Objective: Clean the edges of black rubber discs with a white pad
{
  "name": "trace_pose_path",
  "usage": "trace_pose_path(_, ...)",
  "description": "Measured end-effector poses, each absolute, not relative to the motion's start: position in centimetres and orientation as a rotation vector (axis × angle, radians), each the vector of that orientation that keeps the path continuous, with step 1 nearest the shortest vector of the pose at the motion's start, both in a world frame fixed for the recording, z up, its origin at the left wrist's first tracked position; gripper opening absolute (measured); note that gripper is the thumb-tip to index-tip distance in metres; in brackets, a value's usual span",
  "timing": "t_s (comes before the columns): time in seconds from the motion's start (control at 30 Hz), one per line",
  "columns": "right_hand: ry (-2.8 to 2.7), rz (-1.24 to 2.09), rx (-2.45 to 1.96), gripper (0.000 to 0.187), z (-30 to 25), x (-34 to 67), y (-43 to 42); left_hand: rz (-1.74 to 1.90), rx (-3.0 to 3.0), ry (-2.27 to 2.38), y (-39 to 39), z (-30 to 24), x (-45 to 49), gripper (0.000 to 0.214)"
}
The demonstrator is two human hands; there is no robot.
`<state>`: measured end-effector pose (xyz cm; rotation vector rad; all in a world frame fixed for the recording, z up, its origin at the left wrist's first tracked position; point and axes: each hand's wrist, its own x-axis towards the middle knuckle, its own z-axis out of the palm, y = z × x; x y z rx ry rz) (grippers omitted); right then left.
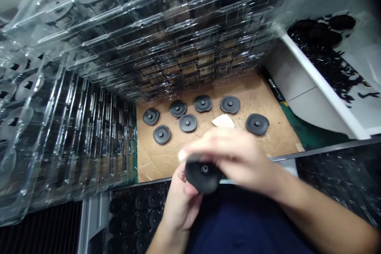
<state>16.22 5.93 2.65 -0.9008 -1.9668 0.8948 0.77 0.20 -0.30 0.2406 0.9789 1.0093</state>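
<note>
A black disc [203,175], hub facing the camera, is held between both hands: left hand [180,202] cupped beneath it, right hand [238,158] fingers [205,149] closed over its upper rim, loose discs [187,122] lying well beyond.

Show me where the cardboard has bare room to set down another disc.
Bare cardboard sits near-left, between the clear tray stack and the front-left disc. A second patch lies right of the rightmost disc, up to the green mat. The middle back is crowded with discs and a white scrap.
</note>
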Motion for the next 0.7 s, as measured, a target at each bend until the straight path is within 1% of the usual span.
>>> trace_pose_path(0.07, -1.871, 0.902, -1.191, 0.024, 0.6, 16.9, 6.3, 1.045, 0.218, 0.996, 0.2, 0.1, 0.8, 0.072)
trace_pose_path(0.13, -1.855, 0.920, -1.366, 0.023, -2.1, 17.1, 5.7, 1.073, 0.187, 1.032, 0.1, 0.4, 0.7, 0.071)
trace_pose_path(0.23, -1.934, 1.002, -1.337, 0.022, -5.9, 17.0, 3.8, 1.092, 0.176, 1.078, 0.2, 0.4, 0.3, 0.076)
trace_pose_path(0.3, -1.948, 1.022, -1.328, 0.020, -6.9, 16.9, 3.1, 1.090, 0.183, 1.079, 0.3, 0.2, 0.2, 0.075)
trace_pose_path(0.37, -1.900, 1.001, -1.377, 0.021, -5.8, 16.9, 3.2, 1.093, 0.195, 1.059, 0.5, 0.1, 0.3, 0.074)
trace_pose_path(0.47, -1.763, 0.891, -1.437, 0.025, -1.7, 16.5, 4.0, 1.105, 0.213, 1.038, 0.6, 0.0, 0.7, 0.073)
trace_pose_path(0.5, -1.734, 0.840, -1.402, 0.024, -0.1, 16.1, 4.2, 1.105, 0.213, 1.030, 0.5, -0.1, 0.9, 0.070)
trace_pose_path(0.57, -1.766, 0.741, -1.174, 0.023, 2.5, 15.2, 4.2, 1.087, 0.203, 1.003, 0.4, -0.2, 1.0, 0.063)
trace_pose_path(0.63, -1.853, 0.794, -0.974, 0.023, 4.0, 14.4, 4.0, 1.062, 0.185, 0.979, 0.3, -0.4, 0.8, 0.058)
trace_pose_path(0.7, -1.960, 0.972, -0.913, 0.021, 4.5, 14.0, 3.9, 1.069, 0.172, 0.999, 0.3, -0.5, 0.5, 0.060)
